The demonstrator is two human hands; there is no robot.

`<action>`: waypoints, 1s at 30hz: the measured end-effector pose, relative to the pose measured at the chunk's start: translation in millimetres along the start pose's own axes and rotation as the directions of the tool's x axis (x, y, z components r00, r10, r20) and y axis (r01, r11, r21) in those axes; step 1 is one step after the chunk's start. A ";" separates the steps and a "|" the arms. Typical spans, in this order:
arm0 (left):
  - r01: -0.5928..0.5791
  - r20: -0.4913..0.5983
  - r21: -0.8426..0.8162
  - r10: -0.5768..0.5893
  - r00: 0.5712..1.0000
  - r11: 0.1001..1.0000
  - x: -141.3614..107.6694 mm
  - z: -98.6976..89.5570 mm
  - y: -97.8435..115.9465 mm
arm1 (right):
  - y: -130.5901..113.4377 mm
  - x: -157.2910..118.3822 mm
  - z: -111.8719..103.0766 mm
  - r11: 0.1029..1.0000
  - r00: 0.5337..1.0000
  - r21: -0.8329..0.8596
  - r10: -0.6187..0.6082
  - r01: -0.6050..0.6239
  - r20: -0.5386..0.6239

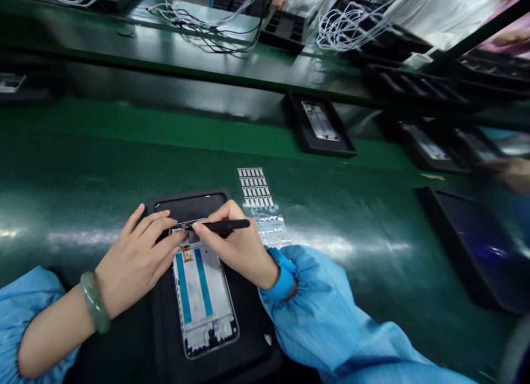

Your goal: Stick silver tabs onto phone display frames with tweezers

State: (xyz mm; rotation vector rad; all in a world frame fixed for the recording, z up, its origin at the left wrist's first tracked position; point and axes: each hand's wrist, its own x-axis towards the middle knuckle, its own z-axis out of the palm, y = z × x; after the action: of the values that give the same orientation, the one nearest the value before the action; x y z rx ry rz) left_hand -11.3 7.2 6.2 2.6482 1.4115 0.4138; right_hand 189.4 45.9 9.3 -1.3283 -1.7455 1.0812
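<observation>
A silver phone frame (207, 295) with two blue strips and a small orange flex piece lies in a black tray (256, 329). My right hand (236, 243) pinches a black pen-like tool (227, 225), its tip over the frame's top end. With fingers spread, my left hand (141, 254) rests on the frame's upper left, fingertips close to the tool's tip. What lies under those fingertips is hidden. Beyond my right hand, a sheet of small pale stickers (255, 187) lies on the green table (339, 207).
Another black tray (304, 143) holding a phone frame stands farther back. At the right are a tray with a dark glossy panel (488, 251) and a blurred person's hand (513, 174). White cables (348, 27) lie on the raised shelf, with people behind it.
</observation>
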 end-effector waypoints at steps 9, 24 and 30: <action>0.027 -0.008 0.001 -0.027 1.000 1.000 -2.5 6.5 1.2 | 2.4 16.0 -2.4 0.896 0.997 0.439 0.045 -0.065 0.054; 0.051 -0.010 -0.015 -0.051 0.999 0.999 -2.6 6.9 5.6 | 2.4 22.5 -1.5 0.980 0.968 0.141 -0.168 0.143 0.187; 0.044 -0.006 -0.001 -0.044 0.999 0.999 -2.2 6.5 6.2 | 3.7 22.0 0.6 0.961 0.949 0.028 -0.278 0.277 0.150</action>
State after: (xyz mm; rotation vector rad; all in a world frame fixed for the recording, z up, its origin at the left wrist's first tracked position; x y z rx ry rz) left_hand -5.7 2.1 1.0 2.6117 1.4679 0.4181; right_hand 185.0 67.6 6.5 -0.9785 -1.9695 1.0480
